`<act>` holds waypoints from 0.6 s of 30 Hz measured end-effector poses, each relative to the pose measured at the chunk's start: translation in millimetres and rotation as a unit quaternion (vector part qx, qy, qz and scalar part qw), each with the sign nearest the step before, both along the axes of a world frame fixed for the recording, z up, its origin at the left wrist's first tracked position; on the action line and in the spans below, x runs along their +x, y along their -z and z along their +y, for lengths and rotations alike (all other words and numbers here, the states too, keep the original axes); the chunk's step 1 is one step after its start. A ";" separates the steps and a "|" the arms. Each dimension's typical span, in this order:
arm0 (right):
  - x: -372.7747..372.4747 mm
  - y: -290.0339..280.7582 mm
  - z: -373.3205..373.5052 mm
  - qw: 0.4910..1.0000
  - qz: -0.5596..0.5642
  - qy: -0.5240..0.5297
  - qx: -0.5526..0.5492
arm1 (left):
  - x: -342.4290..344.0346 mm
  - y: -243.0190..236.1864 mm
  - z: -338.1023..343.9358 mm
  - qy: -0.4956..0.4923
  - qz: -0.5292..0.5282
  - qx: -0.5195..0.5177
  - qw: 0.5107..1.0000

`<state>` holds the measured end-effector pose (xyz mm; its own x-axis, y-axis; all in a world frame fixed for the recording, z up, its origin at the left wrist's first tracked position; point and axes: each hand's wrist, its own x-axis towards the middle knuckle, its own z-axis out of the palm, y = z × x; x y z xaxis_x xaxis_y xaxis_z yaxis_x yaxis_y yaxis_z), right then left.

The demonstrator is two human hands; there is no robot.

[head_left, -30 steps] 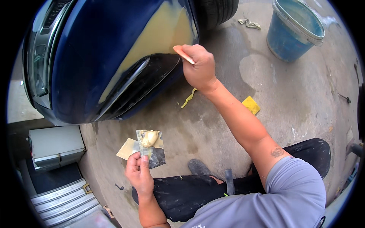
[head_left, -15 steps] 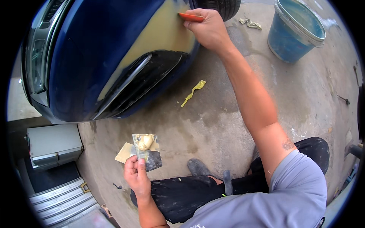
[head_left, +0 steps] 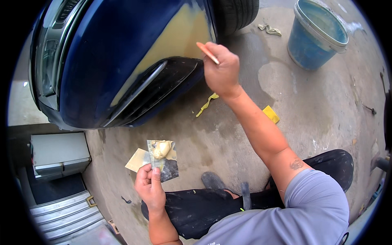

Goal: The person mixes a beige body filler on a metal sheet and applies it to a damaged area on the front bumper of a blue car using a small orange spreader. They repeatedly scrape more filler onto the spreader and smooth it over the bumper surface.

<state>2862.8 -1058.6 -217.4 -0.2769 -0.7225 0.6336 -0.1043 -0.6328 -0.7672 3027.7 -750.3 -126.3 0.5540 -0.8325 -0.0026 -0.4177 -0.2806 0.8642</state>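
Observation:
My right hand (head_left: pixel 222 71) is closed around a small orange spreader (head_left: pixel 207 52), whose edge is at the lower border of a tan filler patch (head_left: pixel 179 38) on a dark blue car bumper (head_left: pixel 108 53). I cannot tell whether the spreader touches the bumper. Below the patch is a black grille insert (head_left: pixel 163 87) with a silver strip. Low in front of my lap, my left hand (head_left: pixel 151 188) pinches a thin, smeared mixing plate (head_left: pixel 169 170). A lump of cream-coloured body filler (head_left: pixel 161 150) lies on it. A beige square sheet (head_left: pixel 138 160) shows beside the plate, partly hidden behind it.
A blue bucket (head_left: pixel 312 45) stands at the far right, near a crumpled pale rag (head_left: pixel 269 30). The car's tyre (head_left: pixel 237 16) is behind my right hand. On the concrete lie a twisted yellow strip (head_left: pixel 207 105) and a yellow square (head_left: pixel 270 114). A white cabinet (head_left: pixel 61 149) stands at left.
My right hand has moved down and nearer with the spreader, along the filler patch. The yellow square beside my forearm has come into view. My left hand still holds the plate, shifted slightly right.

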 end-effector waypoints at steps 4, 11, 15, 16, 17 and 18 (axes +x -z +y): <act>-37.4 -30.7 -67.3 0.986 -0.017 -0.118 0.120 | 0.8 4.2 2.4 -0.010 0.010 -0.013 1.000; -36.1 -39.5 -96.3 0.965 -0.012 -0.207 0.158 | 7.5 11.4 6.7 -0.020 0.012 -0.005 1.000; -7.0 -22.1 -34.7 0.977 -0.004 -0.180 0.111 | 8.1 13.8 9.0 -0.024 0.010 -0.006 1.000; -2.3 -20.3 -20.9 0.980 0.006 -0.176 0.094 | 8.2 14.1 8.0 -0.019 0.011 -0.006 1.000; 5.6 -13.9 -11.3 0.986 0.008 -0.155 0.064 | 8.4 14.1 6.8 -0.013 0.012 -0.007 1.000; 10.4 -10.2 -4.1 0.990 0.043 -0.128 0.048 | 7.8 11.5 4.6 -0.007 0.011 -0.007 1.000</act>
